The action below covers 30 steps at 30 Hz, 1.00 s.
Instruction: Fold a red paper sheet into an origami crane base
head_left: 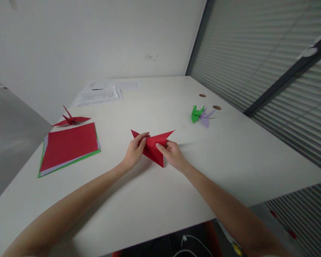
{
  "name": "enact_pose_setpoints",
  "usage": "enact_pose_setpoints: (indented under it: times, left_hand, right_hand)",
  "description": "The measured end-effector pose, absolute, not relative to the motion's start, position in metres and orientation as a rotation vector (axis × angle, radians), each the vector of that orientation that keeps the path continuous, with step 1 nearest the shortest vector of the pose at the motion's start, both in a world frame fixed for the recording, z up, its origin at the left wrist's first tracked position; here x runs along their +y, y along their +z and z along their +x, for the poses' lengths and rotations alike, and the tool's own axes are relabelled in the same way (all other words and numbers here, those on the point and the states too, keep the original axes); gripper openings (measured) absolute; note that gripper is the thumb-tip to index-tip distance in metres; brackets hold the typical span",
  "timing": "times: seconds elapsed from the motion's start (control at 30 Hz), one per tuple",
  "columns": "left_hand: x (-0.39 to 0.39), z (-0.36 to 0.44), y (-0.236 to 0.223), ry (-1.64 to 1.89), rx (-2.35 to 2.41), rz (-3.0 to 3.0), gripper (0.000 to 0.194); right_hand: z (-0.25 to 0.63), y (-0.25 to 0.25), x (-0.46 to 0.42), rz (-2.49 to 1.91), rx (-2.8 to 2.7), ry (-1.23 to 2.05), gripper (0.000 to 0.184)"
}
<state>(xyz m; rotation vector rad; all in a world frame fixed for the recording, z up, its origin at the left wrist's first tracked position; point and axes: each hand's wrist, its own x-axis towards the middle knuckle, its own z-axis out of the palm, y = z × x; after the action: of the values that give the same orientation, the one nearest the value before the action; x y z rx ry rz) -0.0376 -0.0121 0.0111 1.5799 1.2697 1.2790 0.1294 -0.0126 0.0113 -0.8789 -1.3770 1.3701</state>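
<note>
A partly folded sheet of red origami paper (pixel 155 152) is held between both my hands, just above the white table. Two pointed flaps stick up at its left and right, and a corner points down toward me. My left hand (pixel 135 150) pinches its left side, thumb in front. On the right side, my right hand (pixel 172 153) grips the paper with the thumb on the near face and fingers behind. Those rear fingers are largely hidden by the paper.
At left lies a stack of red, lilac and green paper (pixel 72 144), with a dark red paper crane (pixel 71 120) behind it. Printed sheets (pixel 98 95) lie farther back. Green (pixel 196 115) and lilac (pixel 204 117) folded cranes stand at right, near two table holes and window blinds (pixel 256 53).
</note>
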Motion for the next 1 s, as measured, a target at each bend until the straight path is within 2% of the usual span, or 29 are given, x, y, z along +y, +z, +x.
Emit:
enact_pose_setpoints:
  times: [0.17,0.73,1.0]
  left_hand:
    - [-0.011,-0.038,0.012,1.321,1.273,1.468,0.036]
    - [-0.019,-0.036,0.011,1.140,0.961,1.193,0.044]
    - [-0.024,-0.031,0.013,1.137,1.134,1.435,0.050]
  right_hand:
    - [0.132,0.012,-0.013,-0.845,-1.418,1.417,0.038]
    - [0.130,0.009,-0.013,-0.924,-1.434,1.360,0.023]
    - [0.131,0.008,-0.010,-0.952,-1.409,1.304,0.025]
